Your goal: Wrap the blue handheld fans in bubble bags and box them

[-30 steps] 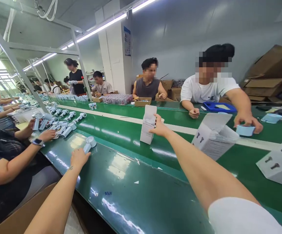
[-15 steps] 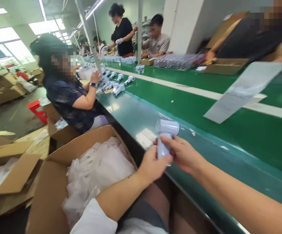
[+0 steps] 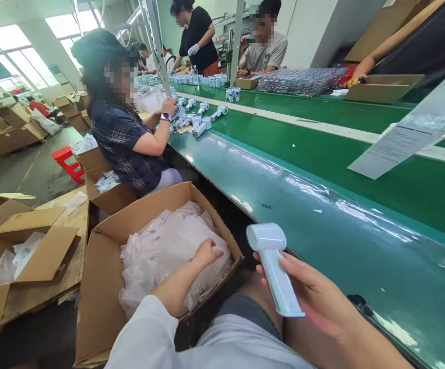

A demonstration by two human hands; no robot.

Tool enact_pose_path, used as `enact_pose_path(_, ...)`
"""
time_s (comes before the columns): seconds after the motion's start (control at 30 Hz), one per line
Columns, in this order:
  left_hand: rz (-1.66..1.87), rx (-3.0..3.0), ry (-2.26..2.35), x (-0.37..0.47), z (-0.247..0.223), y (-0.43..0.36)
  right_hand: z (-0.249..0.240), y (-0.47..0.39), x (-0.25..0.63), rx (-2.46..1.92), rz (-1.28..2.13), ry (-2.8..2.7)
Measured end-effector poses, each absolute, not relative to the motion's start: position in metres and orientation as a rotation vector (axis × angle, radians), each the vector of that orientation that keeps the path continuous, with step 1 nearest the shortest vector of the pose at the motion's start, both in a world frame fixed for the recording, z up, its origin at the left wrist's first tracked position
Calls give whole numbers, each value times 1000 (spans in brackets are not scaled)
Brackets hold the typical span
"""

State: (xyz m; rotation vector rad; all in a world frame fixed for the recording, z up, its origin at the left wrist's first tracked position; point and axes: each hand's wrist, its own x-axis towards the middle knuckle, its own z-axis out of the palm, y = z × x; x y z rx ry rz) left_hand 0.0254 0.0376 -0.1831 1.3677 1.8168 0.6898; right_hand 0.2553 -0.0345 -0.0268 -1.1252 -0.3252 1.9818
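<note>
Two hands apart, right hand wrapped round a small white fan near the green belt's edge, left hand fingers down on plastic bags in the open box beside the belt.

A seated co-worker faces the green conveyor belt.

No text can be read. A white box flap, far beyond the right hand, carries fine print too blurred to make out; a small dark mark on the green counter is illegible.
</note>
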Motion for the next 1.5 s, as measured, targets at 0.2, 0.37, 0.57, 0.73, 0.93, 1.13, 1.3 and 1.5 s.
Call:
enact_pose_path(0.2, 675, 1494, 1998, 19, -180, 46, -38, -53, 272, -1201, 1959, -334)
enact_pose_path(0.37, 500, 1083, 2485, -88, -168, 68, -42, -64, 282, -1336, 1957, -226)
enact_pose_path(0.57, 348, 997, 2474, -136, -175, 40, -48, -69, 268, -1289, 2080, -255)
enact_pose_path(0.73, 605, 1227, 2273, -109, -142, 38, -51, -56, 248, -1008, 2282, -545)
enact_pose_path(0.93, 790, 1511, 1495, -30, -78, -1, -54, -19, 204, -746, 2499, -844)
enact_pose_path(1.13, 874, 1120, 1201, -3, -62, -11, -46, -18, 222, -785, 2469, -882)
enact_pose_path(1.3, 1177, 1373, 1264, 27, -59, -13, -43, -45, 241, -1056, 2242, -764)
enact_pose_path(1.5, 1203, 2304, 931, 47, -48, -32, -37, -68, 262, -1038, 2009, -610)
